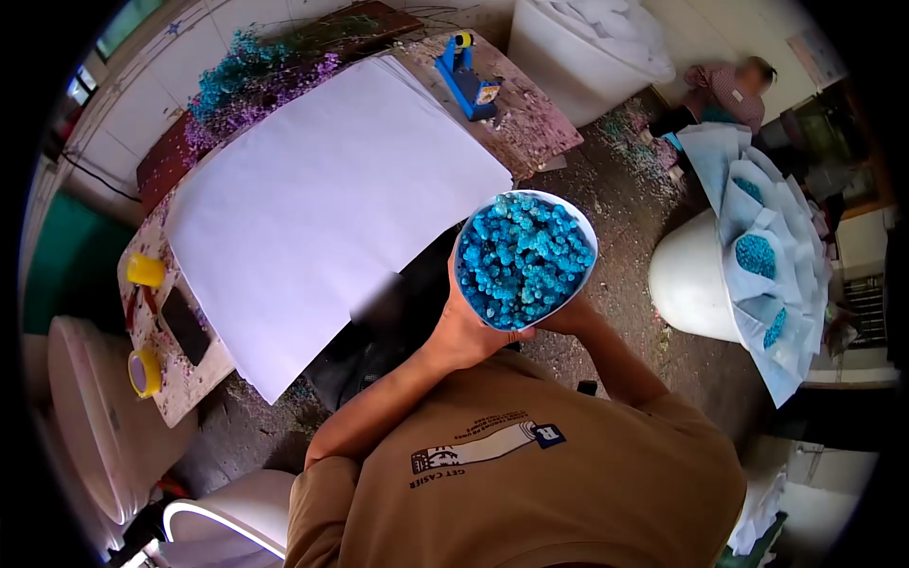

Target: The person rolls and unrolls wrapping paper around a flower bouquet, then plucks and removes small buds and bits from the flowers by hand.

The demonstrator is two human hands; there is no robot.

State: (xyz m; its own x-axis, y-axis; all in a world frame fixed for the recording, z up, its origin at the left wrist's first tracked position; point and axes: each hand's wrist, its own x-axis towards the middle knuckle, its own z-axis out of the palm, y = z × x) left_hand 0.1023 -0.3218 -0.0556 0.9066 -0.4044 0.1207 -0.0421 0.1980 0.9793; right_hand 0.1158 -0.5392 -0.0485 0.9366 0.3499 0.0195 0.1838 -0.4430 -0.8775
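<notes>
A bunch of small blue flowers [523, 257], rolled in white paper, is held upright in front of my chest. My left hand [466, 327] is wrapped round the near left side of the roll. Beneath its right side is my right hand [561, 320], mostly hidden by the roll, with its fingers out of sight. Large white paper sheets [331, 204] lie stacked on the table [530, 123], left of the bunch.
A blue tape dispenser [466, 83], yellow tape rolls [145, 271] and a phone [185, 326] lie around the sheets. Loose teal and purple flowers [237, 95] are behind. At right, a white bin [696, 279] holds wrapped bunches [755, 256]; a person [729, 95] sits beyond.
</notes>
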